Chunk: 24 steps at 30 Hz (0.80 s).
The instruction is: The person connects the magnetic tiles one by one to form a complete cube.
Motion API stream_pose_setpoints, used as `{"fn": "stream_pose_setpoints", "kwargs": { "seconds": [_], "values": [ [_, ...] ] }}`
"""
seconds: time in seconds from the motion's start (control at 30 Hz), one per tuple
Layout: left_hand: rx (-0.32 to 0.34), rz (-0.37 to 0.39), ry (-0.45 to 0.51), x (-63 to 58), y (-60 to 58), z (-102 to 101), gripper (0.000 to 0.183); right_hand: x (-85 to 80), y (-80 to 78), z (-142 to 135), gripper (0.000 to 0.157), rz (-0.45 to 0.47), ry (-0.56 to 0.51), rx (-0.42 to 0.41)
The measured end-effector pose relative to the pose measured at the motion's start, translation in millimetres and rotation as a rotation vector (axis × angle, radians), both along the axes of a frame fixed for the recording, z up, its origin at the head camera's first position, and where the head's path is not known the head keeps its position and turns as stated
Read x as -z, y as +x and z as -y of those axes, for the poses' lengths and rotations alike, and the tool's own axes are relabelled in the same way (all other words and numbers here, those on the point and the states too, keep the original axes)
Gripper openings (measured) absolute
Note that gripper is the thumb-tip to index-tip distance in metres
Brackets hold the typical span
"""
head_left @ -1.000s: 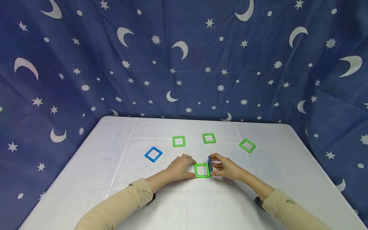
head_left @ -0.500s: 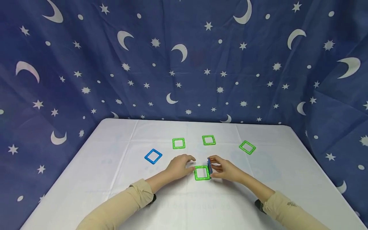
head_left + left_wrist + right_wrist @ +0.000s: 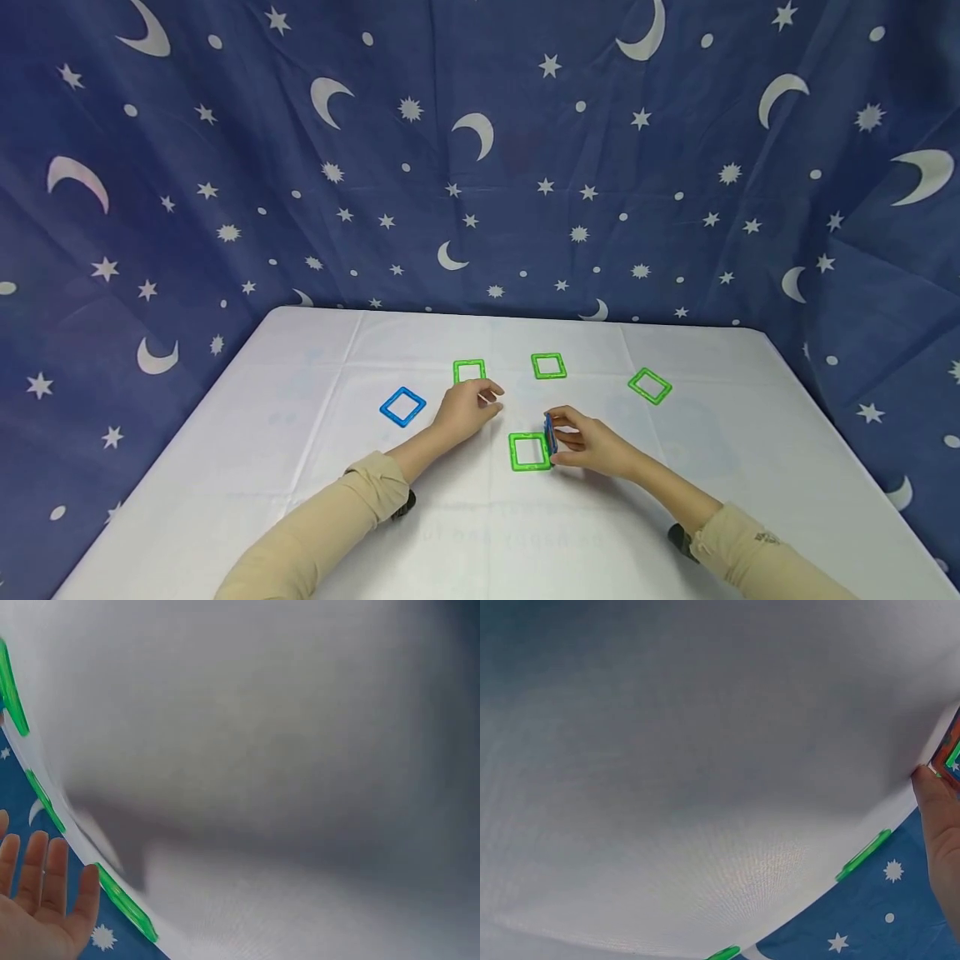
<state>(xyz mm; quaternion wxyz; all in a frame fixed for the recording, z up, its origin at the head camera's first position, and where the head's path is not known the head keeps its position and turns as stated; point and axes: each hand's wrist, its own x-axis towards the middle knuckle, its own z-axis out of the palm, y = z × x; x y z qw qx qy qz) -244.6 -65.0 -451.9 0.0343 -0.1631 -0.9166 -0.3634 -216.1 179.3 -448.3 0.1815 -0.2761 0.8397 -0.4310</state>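
My right hand (image 3: 592, 443) pinches a blue square magnetic tile (image 3: 550, 435) between fingertips and thumb. That tile stands on edge along the right side of a green square magnetic tile (image 3: 513, 453), which lies flat. In the right wrist view, an orange-red frame edge (image 3: 937, 761) shows beside the thumb, with some green seen through it. My left hand (image 3: 463, 412) holds nothing, its fingers loosely bent. It reaches toward the back-left green tile (image 3: 470, 362) and overlaps its front edge in the head view. In the left wrist view, the left fingers (image 3: 56, 874) are spread out.
A blue square tile (image 3: 386, 409) lies at the left, turned like a diamond. Farther back are another green tile (image 3: 549, 376) and, at the right, a turned green tile (image 3: 640, 390). The white-covered table (image 3: 337, 517) ends at a blue star-and-moon curtain (image 3: 517, 150).
My left hand has let go of the flat green tile and moved back and slightly left, toward the back-left green tile. The right hand keeps holding the blue tile upright in place.
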Motion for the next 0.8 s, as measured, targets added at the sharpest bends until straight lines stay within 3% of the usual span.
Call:
{"fn": "stream_pose_setpoints", "kwargs": {
  "seconds": [0.2,0.37,0.63,0.8],
  "values": [
    [0.04,-0.005,0.046,-3.3,-13.4,1,0.018,-0.6,0.2,-1,0.063,-0.012,-0.012,-0.003],
    [0.086,0.019,0.02,-5.6,-25.7,5,0.02,0.4,-0.1,-1,0.063,-0.011,-0.018,-0.009],
    [0.024,-0.054,-0.104,-7.9,-49.6,14,0.029,2.0,-0.2,-2,0.065,0.003,-0.032,-0.013],
    [0.012,-0.056,-0.173,-6.9,-58.3,19,0.038,1.3,-0.5,-1,0.064,-0.008,-0.027,-0.009]
  ]
}}
